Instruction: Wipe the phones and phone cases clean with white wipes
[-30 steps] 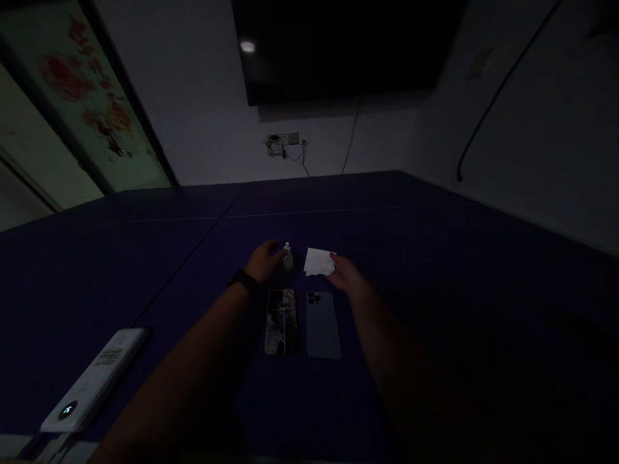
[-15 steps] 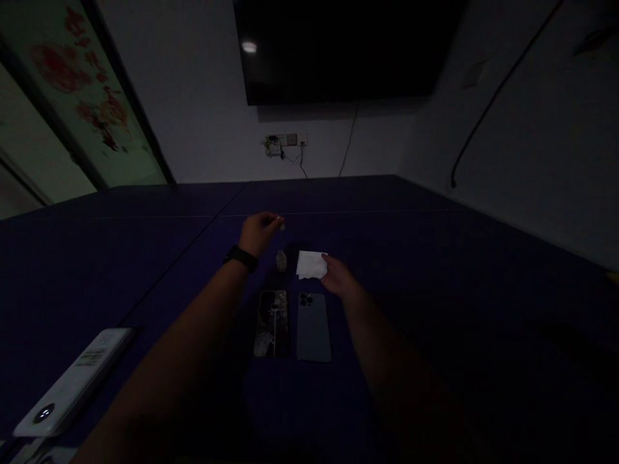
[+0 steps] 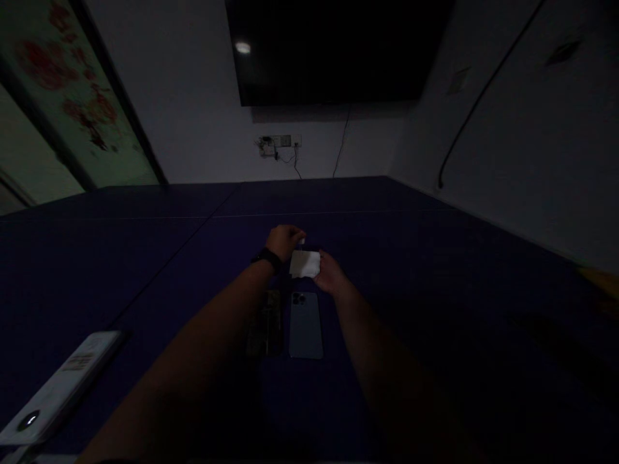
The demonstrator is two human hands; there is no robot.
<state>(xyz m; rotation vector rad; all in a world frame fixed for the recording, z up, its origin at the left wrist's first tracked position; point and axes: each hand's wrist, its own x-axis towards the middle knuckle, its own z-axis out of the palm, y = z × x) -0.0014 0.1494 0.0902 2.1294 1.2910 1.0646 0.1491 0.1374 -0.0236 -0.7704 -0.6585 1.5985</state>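
My left hand (image 3: 284, 240), a dark watch on its wrist, pinches a small white cap (image 3: 302, 241) with a thin stem below it. The stem points down at the upper edge of a folded white tissue or cloth (image 3: 304, 264); whether it touches, I cannot tell. That folded piece is gripped at its right side by my right hand (image 3: 330, 273). Nearer to me, a blue-grey phone (image 3: 306, 325) lies back up with its cameras at the top. Left of it, a dark patterned phone or phone case (image 3: 271, 322) is partly covered by my left arm. The small bottle is hidden.
A long white device with a round dark button (image 3: 62, 386) lies on the dark blue table at the left. Against the far wall are a large dark screen (image 3: 333, 51) and sockets with cables (image 3: 285, 140). The room is dim.
My left hand has moved right, carrying the cap from above the small bottle to the folded white piece. The bottle is now out of sight. The view has shifted slightly.
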